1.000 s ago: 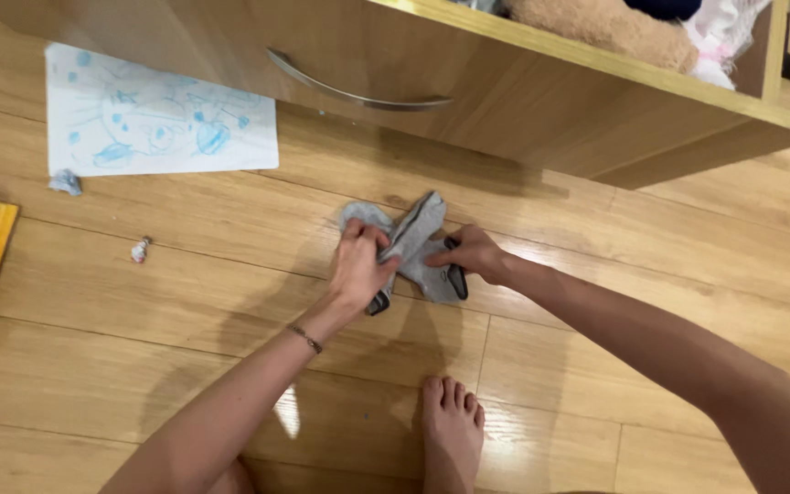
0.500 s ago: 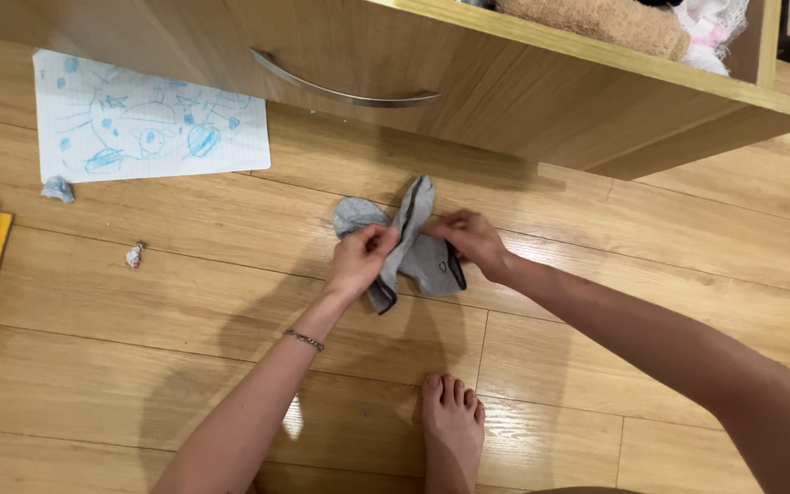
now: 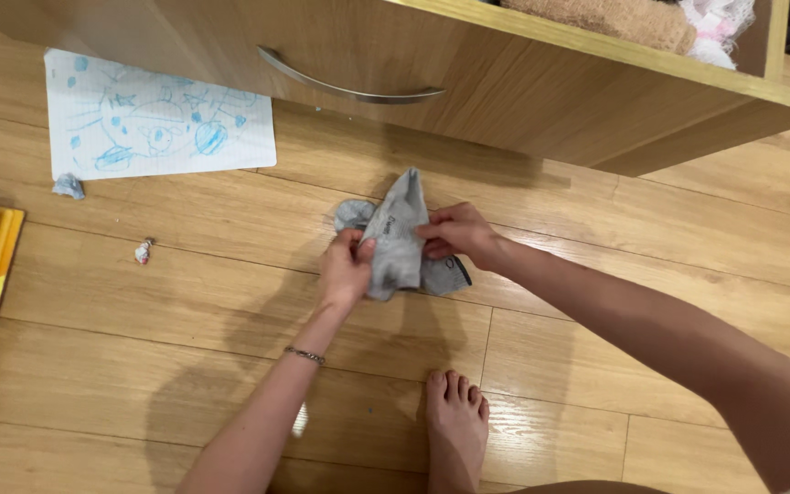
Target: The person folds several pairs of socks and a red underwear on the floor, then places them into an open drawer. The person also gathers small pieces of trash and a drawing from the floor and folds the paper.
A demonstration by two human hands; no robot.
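Grey sock (image 3: 397, 240) pinched at both edges, low over the wood floor (image 3: 185, 302) before the open drawer (image 3: 505, 101): our left hand (image 3: 345, 270) and right hand (image 3: 454, 233) both grip it (second sock (image 3: 445, 273) underneath). Best we keep the edges level and taut.

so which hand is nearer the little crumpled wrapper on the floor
Left. The left hand grips the grey sock's left edge, on the side toward the wrapper. The right hand pinches the sock's far edge, farther away.
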